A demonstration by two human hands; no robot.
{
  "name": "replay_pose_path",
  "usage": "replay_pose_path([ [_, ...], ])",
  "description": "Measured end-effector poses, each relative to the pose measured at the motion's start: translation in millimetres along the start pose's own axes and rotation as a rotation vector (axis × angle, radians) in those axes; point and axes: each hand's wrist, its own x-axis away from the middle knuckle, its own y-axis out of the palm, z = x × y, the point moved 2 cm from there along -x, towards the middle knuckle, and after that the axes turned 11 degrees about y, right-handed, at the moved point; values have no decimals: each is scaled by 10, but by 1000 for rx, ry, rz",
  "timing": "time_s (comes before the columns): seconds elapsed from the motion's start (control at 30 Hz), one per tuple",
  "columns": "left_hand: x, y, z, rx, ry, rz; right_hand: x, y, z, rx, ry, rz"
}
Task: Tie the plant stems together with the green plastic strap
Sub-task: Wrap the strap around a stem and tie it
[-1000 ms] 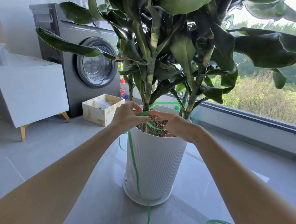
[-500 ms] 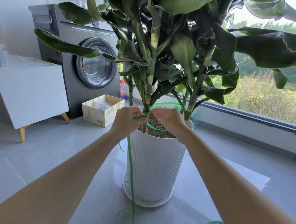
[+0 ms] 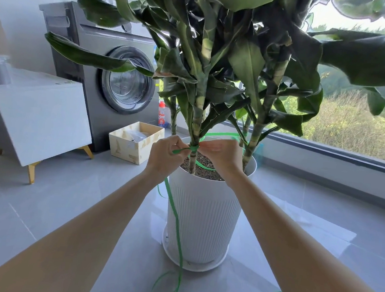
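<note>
Pinching a flat, glossy green plastic strap (image 3: 180,227) on both sides of the mottled, ringed front plant stem (image 3: 199,113): left hand (image 3: 165,156) with fingers closed narrow on the strap's near end, right hand (image 3: 222,155) with fingers bunched on it at the stem, exact grip blurred and hard to make out. Wrapped around the front stem just above the gritty soil, looping back behind the rear stem (image 3: 265,120), then trailing down the tall white ribbed plastic pot (image 3: 203,217) onto the floor (image 3: 64,192). Pot standing in a shallow white saucer (image 3: 195,265). Strap coils cut off at the bottom edge. Smooth grey floor tiles, grey front-loading washing machine (image 3: 107,71), open cardboard box (image 3: 136,141), white cabinet on gold legs (image 3: 36,116), wide window (image 3: 355,109) onto trees.
</note>
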Motion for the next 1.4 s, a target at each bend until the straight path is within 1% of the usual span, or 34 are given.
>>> replay_pose_path([
  [0.27,-18,-36,-89,53,-15,14,3,1,24,-94,92,-40],
  [0.5,56,-63,-47,60,42,19,-4,-3,32,-57,109,-58],
  [0.67,89,-20,47,-87,156,2,-19,-7,20,-55,115,-45],
  [0.8,85,-5,83,-105,149,-29,-62,-27,15,-33,127,-64],
  [1.0,79,-5,69,-71,130,-48,-78,-36,-24,64,18,-89],
  [1.13,71,-9,31,-47,116,-64,-61,-41,-20,114,-63,-42],
  [1.23,69,-12,29,-45,114,-67,-80,-63,-29,226,-159,0],
  [1.4,70,8,35,-63,103,-62,-93,-112,-86,471,-284,-37],
])
